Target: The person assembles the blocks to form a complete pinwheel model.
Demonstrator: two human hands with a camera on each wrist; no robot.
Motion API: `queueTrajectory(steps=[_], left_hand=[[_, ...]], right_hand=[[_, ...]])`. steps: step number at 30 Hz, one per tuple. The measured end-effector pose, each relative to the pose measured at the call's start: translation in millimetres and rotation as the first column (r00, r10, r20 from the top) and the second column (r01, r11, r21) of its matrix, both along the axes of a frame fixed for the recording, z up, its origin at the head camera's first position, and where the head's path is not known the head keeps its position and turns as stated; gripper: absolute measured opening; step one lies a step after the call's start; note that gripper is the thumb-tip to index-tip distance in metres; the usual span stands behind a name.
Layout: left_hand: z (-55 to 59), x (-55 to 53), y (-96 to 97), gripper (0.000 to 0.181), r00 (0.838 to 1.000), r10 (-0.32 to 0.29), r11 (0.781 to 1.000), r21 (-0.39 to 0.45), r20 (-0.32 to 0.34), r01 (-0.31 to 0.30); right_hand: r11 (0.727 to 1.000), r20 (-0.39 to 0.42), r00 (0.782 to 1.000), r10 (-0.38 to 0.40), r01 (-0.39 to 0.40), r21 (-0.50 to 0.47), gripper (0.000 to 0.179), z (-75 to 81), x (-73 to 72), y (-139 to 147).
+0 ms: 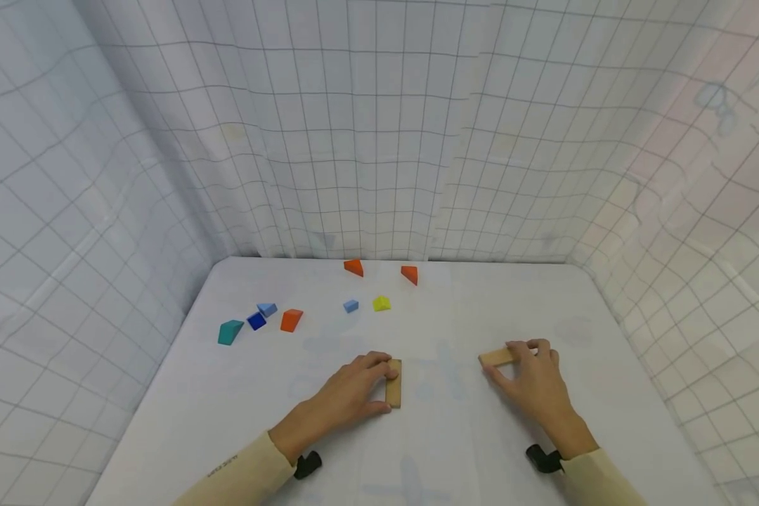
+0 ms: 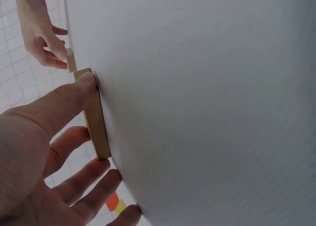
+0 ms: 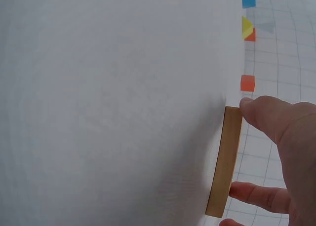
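Note:
My left hand (image 1: pixel 348 393) spans a flat wooden block (image 1: pixel 393 391) on the white table, left of the middle. Its thumb presses the near end and its fingertips sit at the far end; in the left wrist view the block (image 2: pixel 97 122) stands between them. Farther right, my right hand (image 1: pixel 536 386) holds a second wooden block (image 1: pixel 497 357), which lies nearly crosswise. The thumb is at that block's left end, with the fingers over the right part. In the right wrist view the thumb tip meets one end of this block (image 3: pixel 225 161), and a finger touches its side.
Toward the back left lie a teal block (image 1: pixel 230 332), a dark blue block (image 1: pixel 256 321), a light blue wedge (image 1: pixel 267 309) and an orange block (image 1: pixel 291 320). Behind the hands are a small light blue block (image 1: pixel 351 306), a yellow block (image 1: pixel 381 303) and two orange wedges (image 1: pixel 354 267). Gridded curtains (image 1: pixel 379 140) enclose the table.

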State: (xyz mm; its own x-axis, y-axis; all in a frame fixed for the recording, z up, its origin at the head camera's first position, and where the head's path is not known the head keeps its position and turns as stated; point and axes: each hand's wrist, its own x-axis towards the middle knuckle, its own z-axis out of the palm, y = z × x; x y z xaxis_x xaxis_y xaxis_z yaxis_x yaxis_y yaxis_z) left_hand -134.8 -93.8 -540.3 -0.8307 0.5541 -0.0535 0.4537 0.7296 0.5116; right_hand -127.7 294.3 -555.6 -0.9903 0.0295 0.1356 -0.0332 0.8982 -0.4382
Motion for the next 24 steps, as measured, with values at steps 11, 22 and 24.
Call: queueTrajectory(steps=[11,22,24], left_hand=[[1.6,-0.3,0.8,0.048,1.0,0.02,1.0,0.018,0.008,-0.02],[1.9,-1.2,0.5,0.048,1.0,0.026,0.999,0.017,0.016,-0.027],[2.8,-1.7,0.0,0.05,1.0,0.024,1.0,0.009,0.018,-0.024]], right_hand=[[0.999,-0.043,0.999,0.024,-0.025,-0.02,0.07,-3.3,-2.9,-0.1],[0.999,-0.043,0.999,0.016,-0.018,-0.04,0.07,-3.1,-4.6,-3.0],[0.999,-0.027,1.0,0.014,-0.015,-0.045,0.071,-2.7,-4.6,-4.0]])
